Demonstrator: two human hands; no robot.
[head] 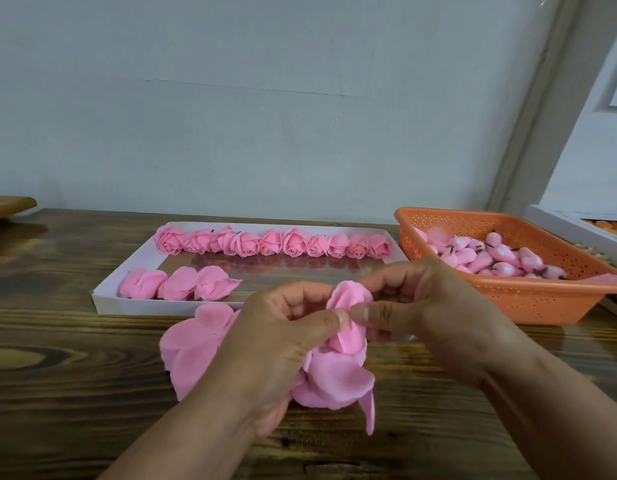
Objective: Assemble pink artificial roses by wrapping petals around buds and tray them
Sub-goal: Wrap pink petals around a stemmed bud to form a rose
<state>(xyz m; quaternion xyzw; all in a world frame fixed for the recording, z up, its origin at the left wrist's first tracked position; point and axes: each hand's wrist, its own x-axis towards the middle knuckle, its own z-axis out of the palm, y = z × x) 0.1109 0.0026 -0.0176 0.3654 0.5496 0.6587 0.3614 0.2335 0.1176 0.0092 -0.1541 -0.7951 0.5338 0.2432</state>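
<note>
Wooden desk (75, 358), wall right behind it, so no room past the far edge. White tray (106, 299) sits center-back; its near edge runs just beyond my hands. Finished roses (274, 242) line the tray's far side in one row, and three loose petal bundles (177, 284) lie at its near left corner; the tray floor between them is bare. Orange basket (528, 303) is to the right, close to my right hand, holding buds (501, 258) in a heap. A white box edge (556, 223) shows at far right, a wooden board (9, 204) at far left. Open desk surface lies left of me and in front near the bottom. My left hand (265, 341) has a narrow grip, thumb and fingers pinching the half-wrapped rose (348, 320) at mid height. My right hand (435, 317) also grips narrow, thumb pressed on the same rose, thumb tips almost touching each other, fingers curled behind the top. Loose petals (334, 379) hang below the rose, over the desk. A flat petal stack (192, 341) lies on the desk, partly under my left hand, just in front of the tray.
</note>
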